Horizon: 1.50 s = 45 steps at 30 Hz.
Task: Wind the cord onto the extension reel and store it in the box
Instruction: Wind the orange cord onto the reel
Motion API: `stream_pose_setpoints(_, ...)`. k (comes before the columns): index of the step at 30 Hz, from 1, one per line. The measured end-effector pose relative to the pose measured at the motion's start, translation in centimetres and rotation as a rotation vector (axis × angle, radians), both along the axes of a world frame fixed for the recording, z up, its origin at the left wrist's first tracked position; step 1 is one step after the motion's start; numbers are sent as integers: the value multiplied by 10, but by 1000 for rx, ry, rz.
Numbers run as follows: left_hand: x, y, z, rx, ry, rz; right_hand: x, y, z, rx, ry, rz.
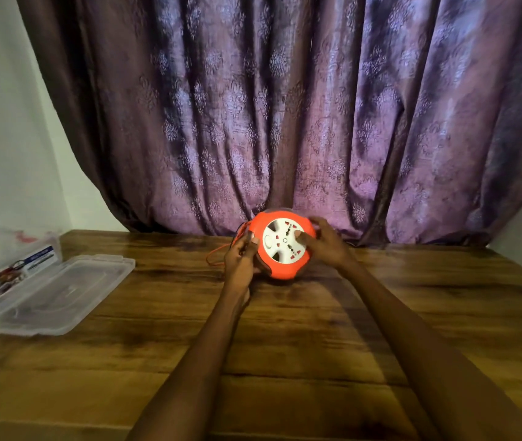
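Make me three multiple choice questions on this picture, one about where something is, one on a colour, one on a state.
1. Where is the clear plastic box?
A. at the table's far left
B. behind the reel
C. at the table's right edge

2. What colour is the extension reel casing?
A. blue
B. orange
C. black

3. What state is the box in?
A. lid on
B. open, with the lid lying beside it
C. upside down

Answers:
1 A, it sits at the left edge of the wooden table.
2 B, orange surrounds the white socket face, held by the left hand and right hand.
3 B, the lid lies flat on the table.
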State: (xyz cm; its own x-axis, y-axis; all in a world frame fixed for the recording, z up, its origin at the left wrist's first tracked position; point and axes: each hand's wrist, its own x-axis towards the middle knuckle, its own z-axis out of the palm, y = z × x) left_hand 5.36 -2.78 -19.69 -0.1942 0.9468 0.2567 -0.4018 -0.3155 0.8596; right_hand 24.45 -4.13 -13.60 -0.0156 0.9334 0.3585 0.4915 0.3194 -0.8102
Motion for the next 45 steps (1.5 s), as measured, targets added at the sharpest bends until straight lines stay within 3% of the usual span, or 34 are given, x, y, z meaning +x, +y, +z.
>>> stream_pose_setpoints(2,-1,-2,-1,-23,-1,-37,3,-2,-2,-193,268,89)
stream_pose_setpoints(7,-4,-6,6,-103,166,-94,16,4,-11,-100,462,52)
stream_pose_setpoints(9,-9,-6,8,-40,378,79,21,6,-11,-68,487,29)
stream_pose_setpoints(13,-25,-10,9,173,876,627,29,6,-13,-21,520,39)
stream_pose_setpoints(16,-30,-8,6,185,1055,636,32,7,-14,-14,517,55)
stream_pose_setpoints(21,-26,1,5,64,800,212,30,3,-14,-14,484,91)
stream_pose_setpoints(28,-38,5,19,94,597,371,29,-2,-15,-12,461,156)
stream_pose_setpoints(31,-55,10,33,42,671,426,32,-3,-14,-37,475,209)
stream_pose_setpoints(36,-84,15,52,-101,969,562,36,-3,-10,-65,526,279)
stream_pose_setpoints(39,-106,15,53,-199,994,564,41,-1,-6,-43,603,267)
stream_pose_setpoints(45,-140,3,31,-214,1004,547,44,1,2,113,705,111)
